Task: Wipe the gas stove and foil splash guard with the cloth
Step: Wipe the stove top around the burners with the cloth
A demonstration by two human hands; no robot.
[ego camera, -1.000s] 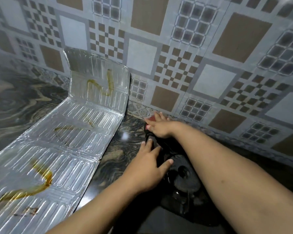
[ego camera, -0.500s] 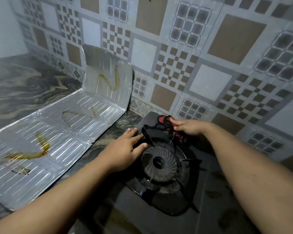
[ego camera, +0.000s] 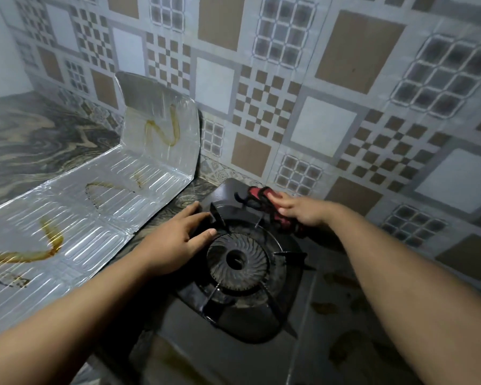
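- Right hand (ego camera: 303, 212) has slid the cloth (ego camera: 272, 209) from the rear left corner of the stove toward the right along the back edge; the burner, hidden under the forearms a second ago, now shows in full.
- Cloth is red with dark trim, bunched, lying on the gas stove (ego camera: 233, 329) top behind the burner (ego camera: 238, 262), close to the tiled wall (ego camera: 317, 79). Fingers lie flat over it, pressing rather than gripping.
- Left hand (ego camera: 178, 240) rests open on the stove's left rear edge, fingers spread, holding nothing; likely steadying the stove.
- Hands well apart, burner ring between them.
- Judgement: back strip of the stove under way; brownish stains at the front and right of the top untouched.
- Foil splash guard (ego camera: 100, 207) lies mostly flat on the desk (ego camera: 34, 140) left of the stove, its far panel propped against the wall. Brown streaks on several panels; not yet wiped.
- In the way: pan-support prongs (ego camera: 289, 255) stick up round the burner and could snag the cloth; thin foil may crumple under pressure.
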